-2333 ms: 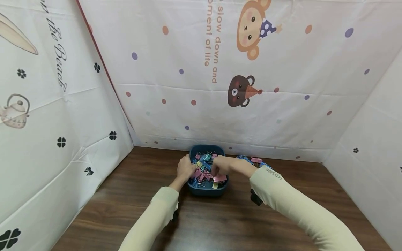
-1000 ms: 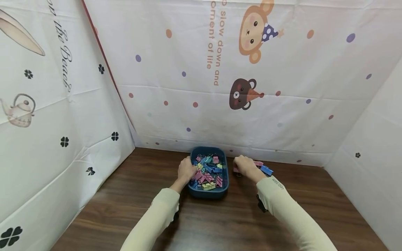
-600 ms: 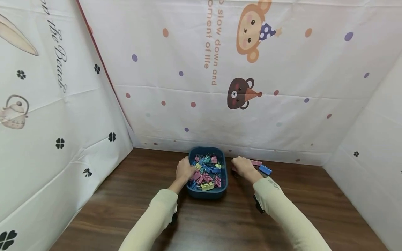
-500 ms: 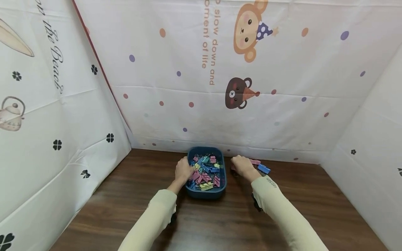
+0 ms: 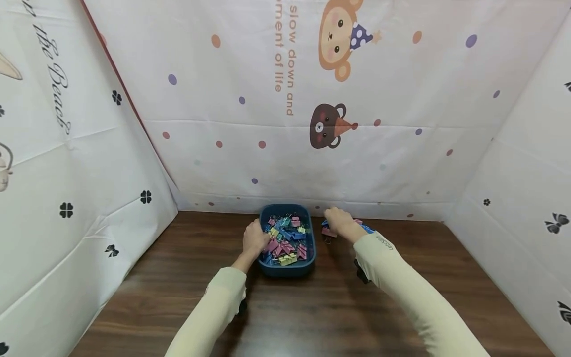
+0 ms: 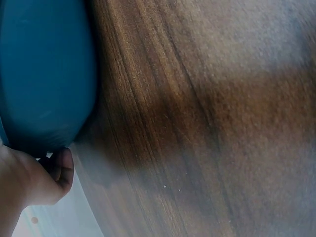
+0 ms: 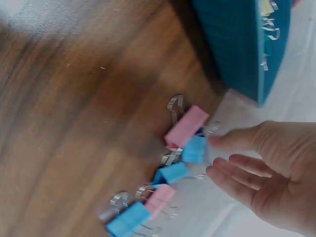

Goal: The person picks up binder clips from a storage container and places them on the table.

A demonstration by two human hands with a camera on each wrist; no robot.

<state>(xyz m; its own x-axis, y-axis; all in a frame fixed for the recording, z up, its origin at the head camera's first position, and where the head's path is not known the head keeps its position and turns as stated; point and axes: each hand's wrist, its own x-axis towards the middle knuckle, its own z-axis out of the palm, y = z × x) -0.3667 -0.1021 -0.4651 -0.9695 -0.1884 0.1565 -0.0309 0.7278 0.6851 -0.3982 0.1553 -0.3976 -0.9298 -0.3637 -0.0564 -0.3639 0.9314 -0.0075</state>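
A dark blue plastic bin [image 5: 285,271] holds a heap of pink, blue, teal and yellow binder clips [image 5: 285,238]. My left hand [image 5: 255,239] grips its left rim, and in the left wrist view the fingers curl at the edge of the bin. To the right of the bin my right hand [image 5: 340,223] hovers over loose binder clips by the back wall. The right wrist view shows its thumb and fingers apart, nothing between them, close to a blue binder clip [image 7: 193,149]. A pink binder clip [image 7: 186,127] lies beside that one.
More pink and blue clips [image 7: 129,218] lie in a row on the brown wood-grain table [image 5: 285,317]. A white printed cloth [image 5: 214,168] rises right behind the bin and the clips. Similar cloth hangs at left and right.
My right hand has gone from inside the bin to the loose clips on the right. Lately it has shifted slightly, uncovering a pink clip. My left hand keeps hold of the bin's rim.
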